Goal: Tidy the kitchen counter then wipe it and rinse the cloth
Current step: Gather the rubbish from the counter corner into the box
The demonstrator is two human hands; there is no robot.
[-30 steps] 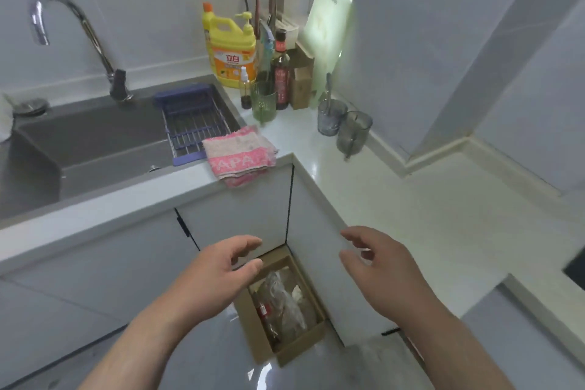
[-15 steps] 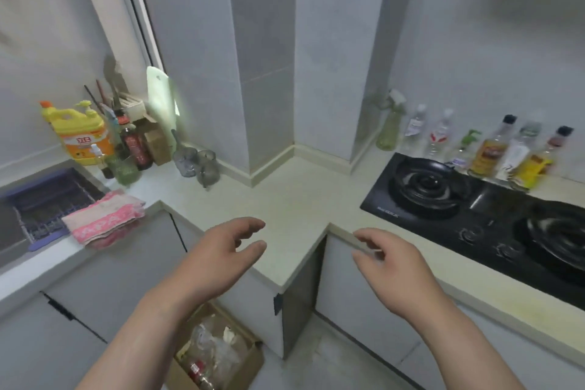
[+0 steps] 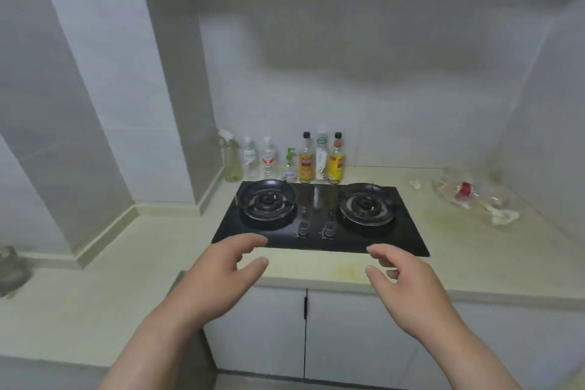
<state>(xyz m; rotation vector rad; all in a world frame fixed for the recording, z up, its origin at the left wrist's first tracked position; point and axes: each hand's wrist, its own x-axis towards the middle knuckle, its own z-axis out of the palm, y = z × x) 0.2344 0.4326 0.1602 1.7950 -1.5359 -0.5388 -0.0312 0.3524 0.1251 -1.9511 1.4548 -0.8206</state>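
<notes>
My left hand and my right hand hover empty in front of the pale kitchen counter, fingers loosely curved, near its front edge. Just beyond them lies a black two-burner gas hob. To the right of the hob, crumpled clear plastic rubbish with a red piece lies on the counter, beside yellowish stains. No cloth is in view.
A row of several bottles, with a spray bottle at its left end, stands against the wall behind the hob. A tiled pillar juts out at the left. Glass cups sit at the far left edge. White cabinet doors are below.
My view has swung right, from the sink and pink cloth past the corner to the hob. Both hands stayed empty and in the same pose in front of me.
</notes>
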